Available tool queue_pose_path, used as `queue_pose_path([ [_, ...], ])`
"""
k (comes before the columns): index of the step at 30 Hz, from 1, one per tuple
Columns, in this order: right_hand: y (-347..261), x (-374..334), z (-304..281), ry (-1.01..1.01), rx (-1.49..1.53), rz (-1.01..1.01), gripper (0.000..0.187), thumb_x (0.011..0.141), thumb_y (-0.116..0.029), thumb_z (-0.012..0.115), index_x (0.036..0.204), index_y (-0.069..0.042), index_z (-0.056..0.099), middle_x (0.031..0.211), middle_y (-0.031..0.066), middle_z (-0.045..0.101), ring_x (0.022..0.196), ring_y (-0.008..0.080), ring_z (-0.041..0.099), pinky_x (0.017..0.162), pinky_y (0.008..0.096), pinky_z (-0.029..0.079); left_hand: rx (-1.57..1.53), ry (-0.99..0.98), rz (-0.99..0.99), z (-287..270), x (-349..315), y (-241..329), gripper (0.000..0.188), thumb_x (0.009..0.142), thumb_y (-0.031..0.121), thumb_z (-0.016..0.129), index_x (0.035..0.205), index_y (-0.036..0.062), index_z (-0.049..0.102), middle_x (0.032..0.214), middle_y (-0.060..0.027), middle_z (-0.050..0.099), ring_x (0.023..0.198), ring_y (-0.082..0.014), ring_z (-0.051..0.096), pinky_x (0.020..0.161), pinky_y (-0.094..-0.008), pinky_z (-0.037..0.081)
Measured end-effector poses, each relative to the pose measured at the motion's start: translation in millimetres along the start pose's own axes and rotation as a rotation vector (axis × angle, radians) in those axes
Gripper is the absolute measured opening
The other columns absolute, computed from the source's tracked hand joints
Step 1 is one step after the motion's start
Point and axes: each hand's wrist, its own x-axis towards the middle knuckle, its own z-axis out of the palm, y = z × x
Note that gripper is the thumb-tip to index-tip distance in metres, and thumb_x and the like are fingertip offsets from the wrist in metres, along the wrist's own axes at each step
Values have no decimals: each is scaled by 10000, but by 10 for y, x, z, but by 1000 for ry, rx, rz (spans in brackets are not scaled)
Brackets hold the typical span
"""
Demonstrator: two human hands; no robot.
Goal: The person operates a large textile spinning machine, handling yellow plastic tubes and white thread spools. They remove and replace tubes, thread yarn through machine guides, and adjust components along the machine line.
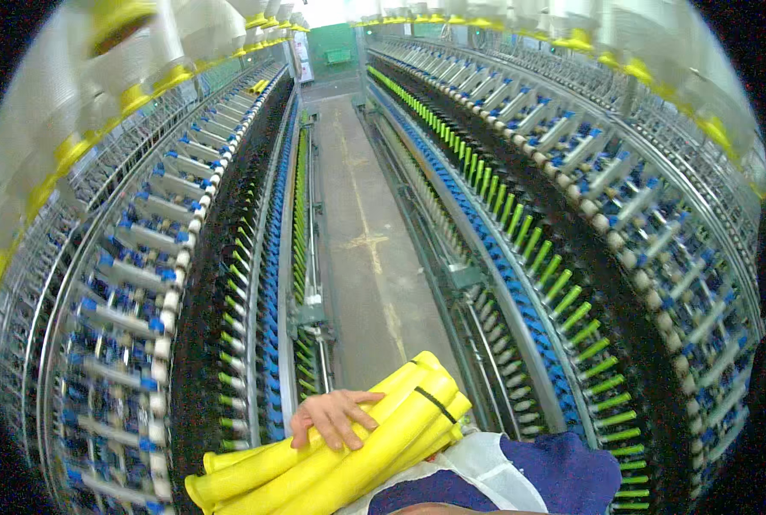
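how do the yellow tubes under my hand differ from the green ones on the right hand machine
The yellow tubes lie bunched against one another under a hand; the green tubes stand spaced out in a long row on the machine. The yellow tubes look thick with flared ends, while the green tubes look slim and straight, though they are farther off. Both are long and brightly coloured.
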Motion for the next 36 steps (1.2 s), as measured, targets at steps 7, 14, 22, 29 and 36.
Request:
queue_pose_path([
  [7,-482,1550,-814,-83,103,310,341,862,-308,537,1064,-39,595,912,197,636,833,338,614,727,446,490,-26,-163,-83,-3201,-676,-569,574,901,512,424,1190,39,570,1180,-181,591,1256,-440,387,1028,-684,11],
  [14,-2998,4830,-3830,248,40,-142,284,854,-264,540,978,-21,618,915,217,629,821,377,606,711,467,481,22,21,-74,-6067,-947,-658,596,875,509,463,1124,-9,617,1076,-223,628,1161,-470,475,1039,-664,60],
  [22,-6651,7740,-8186,494,252,-578,370,862,-280,572,1146,-42,574,1089,181,627,983,329,610,816,395,497,197,16,-79,-9289,-1813,-700,615,881,516,456,1171,-10,585,1044,-225,639,1076,-491,526,1033,-668,75],
  [29,-6665,9772,-8871,127,-259,-427,524,762,-347,668,1131,16,588,1085,206,617,989,330,597,855,414,471,202,-19,-145,-12348,-1927,-619,579,888,537,447,1244,88,530,1157,-138,612,1172,-418,482,1024,-694,63],
  [36,-8372,11907,-11263,100,-108,-210,626,736,-306,724,1206,49,511,1186,252,550,1094,351,541,901,423,450,222,35,-135,-14957,-2601,-957,585,905,493,426,1125,-24,590,1037,-222,640,1001,-509,553,1021,-686,65],
])
